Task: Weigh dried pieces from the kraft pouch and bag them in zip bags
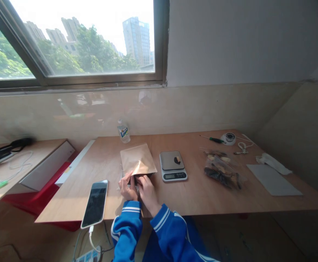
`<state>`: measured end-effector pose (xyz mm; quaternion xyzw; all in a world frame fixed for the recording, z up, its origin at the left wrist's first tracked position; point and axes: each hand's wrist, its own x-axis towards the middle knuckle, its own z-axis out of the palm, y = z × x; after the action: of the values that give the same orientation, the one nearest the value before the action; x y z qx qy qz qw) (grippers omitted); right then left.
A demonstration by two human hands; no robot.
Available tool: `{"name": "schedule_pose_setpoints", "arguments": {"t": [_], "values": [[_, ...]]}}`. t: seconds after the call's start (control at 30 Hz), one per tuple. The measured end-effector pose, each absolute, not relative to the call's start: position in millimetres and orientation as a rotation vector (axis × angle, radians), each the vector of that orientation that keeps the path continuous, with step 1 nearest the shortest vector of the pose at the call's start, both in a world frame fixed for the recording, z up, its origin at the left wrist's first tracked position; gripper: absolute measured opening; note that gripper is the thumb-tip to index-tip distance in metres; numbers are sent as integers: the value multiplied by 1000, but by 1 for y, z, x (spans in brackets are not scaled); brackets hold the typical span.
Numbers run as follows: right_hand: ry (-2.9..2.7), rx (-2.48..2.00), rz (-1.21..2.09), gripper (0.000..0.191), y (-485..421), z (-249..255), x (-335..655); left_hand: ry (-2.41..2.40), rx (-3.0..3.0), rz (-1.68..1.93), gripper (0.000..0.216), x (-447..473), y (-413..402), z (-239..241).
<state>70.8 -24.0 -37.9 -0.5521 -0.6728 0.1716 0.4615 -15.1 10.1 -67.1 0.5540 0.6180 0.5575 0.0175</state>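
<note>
A brown paper pouch (137, 160) lies flat on the wooden table (191, 196), its near edge turned toward me. My left hand (126, 188) pinches the near left corner of that edge. Beside it, my right hand (146, 190) has its fingers closed on the same edge, a little to the right. Both sleeves are blue with white stripes. Just right of the pouch stands a small digital scale (172, 166) with a small dark piece on its pan.
A phone (95, 203) lies at the table's near left edge, cable hanging down. A clear bag of dried pieces (222, 170), a grey sheet (273, 179), a white cloth, a screwdriver (212, 139), a tape roll (229, 138) and a water bottle (123, 131) also sit on the table.
</note>
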Motion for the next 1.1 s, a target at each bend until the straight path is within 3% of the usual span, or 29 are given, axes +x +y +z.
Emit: {"name": "schedule_pose_setpoints", "arguments": {"t": [0.2, 0.47, 0.7, 0.93, 1.1], "values": [[-1394, -1198, 429, 27, -55, -23, 134, 1878, 1731, 1796, 23, -15, 14, -73], [-1500, -1475, 190, 30, 26, -50, 208, 1827, 1740, 1841, 24, -14, 13, -71], [-1539, -1528, 19, 33, 16, -80, 197, 1857, 1731, 1748, 20, -13, 11, -67], [-1506, -1534, 19, 31, 24, -50, 184, 1779, 1791, 1787, 19, -15, 13, -73], [-1622, -1194, 260, 33, -37, -47, 128, 1758, 1778, 1851, 21, -16, 19, -81]]}}
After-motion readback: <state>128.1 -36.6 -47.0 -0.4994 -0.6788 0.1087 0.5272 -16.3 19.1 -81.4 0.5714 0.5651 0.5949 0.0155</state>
